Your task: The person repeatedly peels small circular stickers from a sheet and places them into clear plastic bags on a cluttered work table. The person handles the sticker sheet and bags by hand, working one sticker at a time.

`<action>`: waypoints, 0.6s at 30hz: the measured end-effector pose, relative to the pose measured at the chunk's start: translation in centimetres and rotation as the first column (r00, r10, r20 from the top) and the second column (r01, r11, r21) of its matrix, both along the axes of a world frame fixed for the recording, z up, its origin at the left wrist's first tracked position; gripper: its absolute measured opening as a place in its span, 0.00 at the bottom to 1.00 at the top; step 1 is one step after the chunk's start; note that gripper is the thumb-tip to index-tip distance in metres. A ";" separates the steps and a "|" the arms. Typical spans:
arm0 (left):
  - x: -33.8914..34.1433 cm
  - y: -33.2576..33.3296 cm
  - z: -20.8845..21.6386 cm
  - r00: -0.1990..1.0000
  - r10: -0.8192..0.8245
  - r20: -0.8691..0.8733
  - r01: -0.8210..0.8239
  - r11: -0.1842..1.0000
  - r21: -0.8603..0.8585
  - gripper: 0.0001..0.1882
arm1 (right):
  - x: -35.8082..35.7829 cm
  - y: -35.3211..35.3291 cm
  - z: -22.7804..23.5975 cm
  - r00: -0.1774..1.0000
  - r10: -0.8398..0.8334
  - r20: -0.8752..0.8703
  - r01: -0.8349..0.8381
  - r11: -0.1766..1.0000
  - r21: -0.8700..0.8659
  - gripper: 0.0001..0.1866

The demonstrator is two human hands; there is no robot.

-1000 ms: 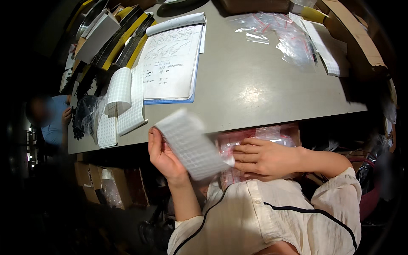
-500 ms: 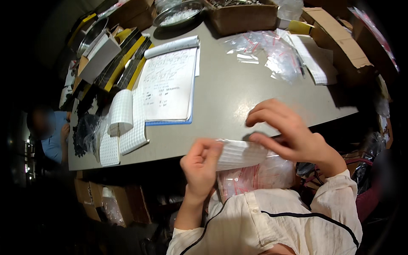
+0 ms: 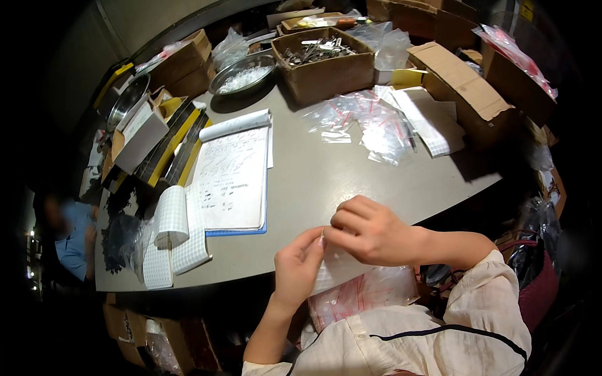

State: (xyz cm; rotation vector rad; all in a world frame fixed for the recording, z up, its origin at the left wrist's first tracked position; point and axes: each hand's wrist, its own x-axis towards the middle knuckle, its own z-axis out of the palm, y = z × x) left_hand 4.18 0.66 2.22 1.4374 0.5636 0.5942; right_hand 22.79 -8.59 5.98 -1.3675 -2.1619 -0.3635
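Note:
Between my left thumb and fingers is a white sheet (image 3: 338, 269) with a faint grid, held above my lap at the table's near edge. My left hand (image 3: 300, 266) grips its left end. My right hand (image 3: 370, 235) lies over the sheet with fingers curled, its fingertips meeting my left thumb and forefinger at the upper left corner. What the right fingertips pinch there is too small to make out. Beneath the sheet, on my lap, rests a pile of clear zip bags (image 3: 370, 294) with red lines.
An open notepad (image 3: 232, 175) and curled gridded sticker sheets (image 3: 172, 216) lie on the left. More clear bags (image 3: 382, 131) spread across the right, before cardboard boxes (image 3: 464, 81). A bowl (image 3: 241, 78) of clear pieces and a box of metal parts (image 3: 326, 75) stand behind. A person (image 3: 75, 238) sits far left.
My right hand has moved left from the sheet's right end, closing its fingers beside my left thumb. The view has shifted, so the table sits lower and more of its far side shows.

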 end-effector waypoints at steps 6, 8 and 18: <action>0.0 2.7 -0.8 0.998 0.043 0.050 -0.039 0.996 -0.078 0.12 | 4.9 0.7 0.1 0.978 -0.103 -0.179 0.100 0.995 -0.025 0.15; -1.0 3.8 -1.3 0.980 0.192 0.055 -0.191 0.981 -0.020 0.11 | 9.7 1.8 -0.8 0.900 -0.338 -0.276 0.323 0.941 -0.100 0.16; -2.1 4.2 -2.1 0.935 0.301 0.185 -0.296 0.954 -0.055 0.12 | 7.5 -3.3 -3.2 0.920 -0.360 -0.156 0.255 0.851 -0.460 0.09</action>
